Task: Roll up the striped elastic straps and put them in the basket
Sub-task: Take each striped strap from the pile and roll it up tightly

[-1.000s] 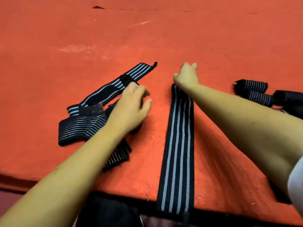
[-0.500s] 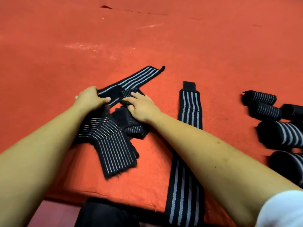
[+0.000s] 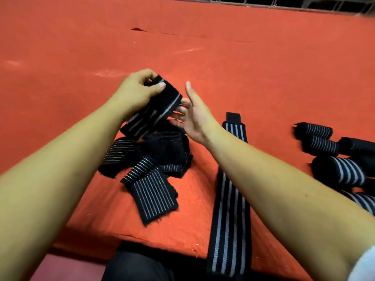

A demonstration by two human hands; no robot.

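**One strap lifted off the heap**

We see the left hand (image 3: 140, 92) gripping a black elastic strap with grey stripes (image 3: 154, 110), thumb on top and fingers curled round its far end; the strap hangs slantwise in the air, its lower end just above a heap of loose striped black straps (image 3: 154, 165). The right hand (image 3: 195, 116) is held edge-up and holds nothing, thumb pointing away from us, fingers straight and reaching to the lifted strap's right edge; whether they touch it we cannot tell. Both forearms stretch forward from the near edge; a white sleeve (image 3: 363, 266) shows at the right arm.

Just right of the heap a long flat black strap with pale stripes (image 3: 229, 209) lies lengthways and drapes over the near edge; further right, well apart, several rolled striped straps (image 3: 316, 138) lie together. Everything rests on a red felt-like table cover (image 3: 253, 74); metal bars (image 3: 304, 3) run along the top edge, and we cannot tell what they belong to.
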